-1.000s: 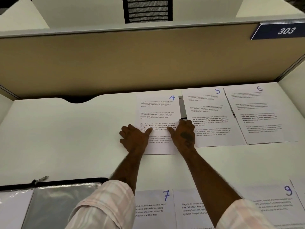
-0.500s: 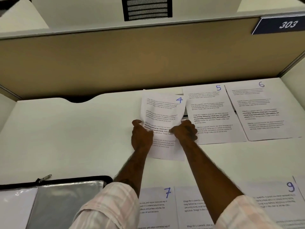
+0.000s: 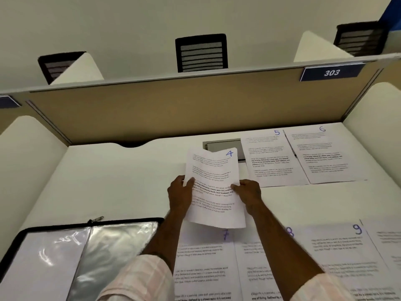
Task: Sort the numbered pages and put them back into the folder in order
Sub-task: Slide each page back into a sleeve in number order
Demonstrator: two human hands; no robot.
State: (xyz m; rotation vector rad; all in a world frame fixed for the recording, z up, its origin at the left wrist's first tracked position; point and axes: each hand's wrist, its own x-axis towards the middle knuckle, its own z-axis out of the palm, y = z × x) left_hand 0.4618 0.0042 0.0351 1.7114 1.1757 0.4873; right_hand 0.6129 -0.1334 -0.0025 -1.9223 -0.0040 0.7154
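**White printed sheet marked with a blue handwritten 4 (image 3: 213,170) held in both grips above the surface**

Left grip (image 3: 179,195) was clamped on the sheet's left edge about halfway down, thumb on the printed face, fingers behind. Right grip (image 3: 249,193) was clamped on the right edge at the same height, thumb also on the face. The sheet faced the camera, slightly tilted, top edge bowed. Its bottom edge overlapped the top of the sheet below it in view; couldn't tell if they touched.

White laminate surface (image 3: 119,181) carried the rest.
- Far row, right of the held sheet: white sheet marked 5 (image 3: 269,157), then white sheet marked 6 (image 3: 325,155). Their edges met; overlap or just touching, couldn't tell.
- Near row: white sheet marked 7 (image 3: 204,268), white sheet marked 8 (image 3: 256,274) with its number partly hidden by the right forearm, and white sheet marked 9 (image 3: 338,257). One more white sheet (image 3: 388,242) sat at the right frame edge, number out of view.
- Near left: black-edged zip folder with clear plastic sleeves (image 3: 117,246) lay open, metal zip pull (image 3: 96,219) at its far edge. The left sleeve showed white behind the plastic, the right one looked silver-grey.

Grey recessed slot (image 3: 221,145) sat in the surface just behind the held sheet. Tan partition panel (image 3: 173,105) closed the back, with a blue plate reading 303 (image 3: 331,72) at its upper right. Black mesh chair backs (image 3: 201,53) showed beyond it. Pale plaid sleeves (image 3: 141,279) covered both upper forearms.
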